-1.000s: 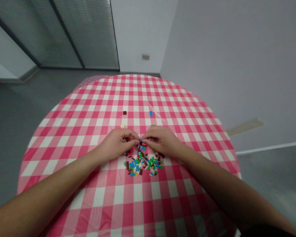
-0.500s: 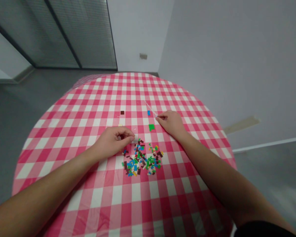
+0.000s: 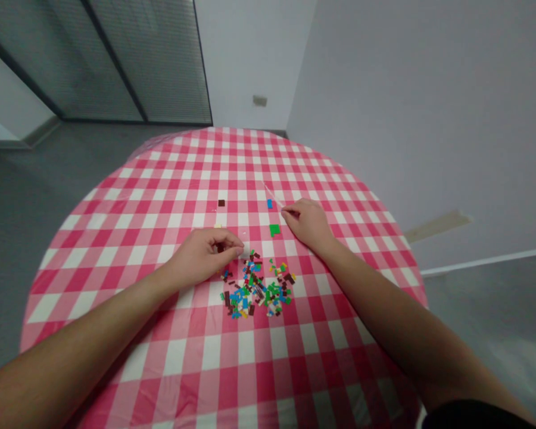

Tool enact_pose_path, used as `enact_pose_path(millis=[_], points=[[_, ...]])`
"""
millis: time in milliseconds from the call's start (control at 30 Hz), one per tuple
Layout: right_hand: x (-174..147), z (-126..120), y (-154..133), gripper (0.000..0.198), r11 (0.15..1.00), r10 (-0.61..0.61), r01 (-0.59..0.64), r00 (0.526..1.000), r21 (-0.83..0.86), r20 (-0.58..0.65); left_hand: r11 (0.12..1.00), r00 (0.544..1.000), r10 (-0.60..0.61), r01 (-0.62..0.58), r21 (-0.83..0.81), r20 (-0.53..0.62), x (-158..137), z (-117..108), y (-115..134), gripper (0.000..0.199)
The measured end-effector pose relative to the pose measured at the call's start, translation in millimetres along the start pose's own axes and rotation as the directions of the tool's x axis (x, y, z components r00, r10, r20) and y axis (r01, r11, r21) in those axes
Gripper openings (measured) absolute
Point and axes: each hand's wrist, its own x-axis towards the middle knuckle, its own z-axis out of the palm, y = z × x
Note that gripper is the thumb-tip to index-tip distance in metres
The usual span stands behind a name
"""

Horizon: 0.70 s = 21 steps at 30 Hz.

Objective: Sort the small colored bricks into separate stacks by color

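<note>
My left hand [image 3: 203,253] rests left of a loose pile of small building bricks [image 3: 252,292] in green, blue, brown, white and yellow. Its thumb and fingertips meet in a pinch at the pile's far edge; what they hold, if anything, is too small to name. To the right, my right hand [image 3: 307,223] also pinches low over the cloth. A thin, pale, see-through strip [image 3: 272,193] runs from near its fingertips toward the far side; whether the fingers grip it I cannot tell. Left of that hand lie a green piece [image 3: 274,230] and a blue brick [image 3: 270,204].
A red-and-white checked cloth [image 3: 183,357] covers the round table. Beyond my left hand lie a dark brown square piece [image 3: 221,203] and a cream piece [image 3: 218,226], partly hidden by the hand. A grey wall [image 3: 429,119] stands close on the right.
Both hands stay in nearly the same place, still pinched. The bricks and loose pieces have not visibly moved; the view has shifted only very slightly.
</note>
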Motion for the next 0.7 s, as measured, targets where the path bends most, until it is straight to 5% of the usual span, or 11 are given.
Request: enact_pose_path(millis=[700], points=[[4.3,3.2,-3.8,0.017,0.999,0.017,-0.017,1.000,0.040,-0.002,1.000,1.000,0.002,-0.002,-0.001,-0.019,-1.0,0.6,-0.9,0.023]])
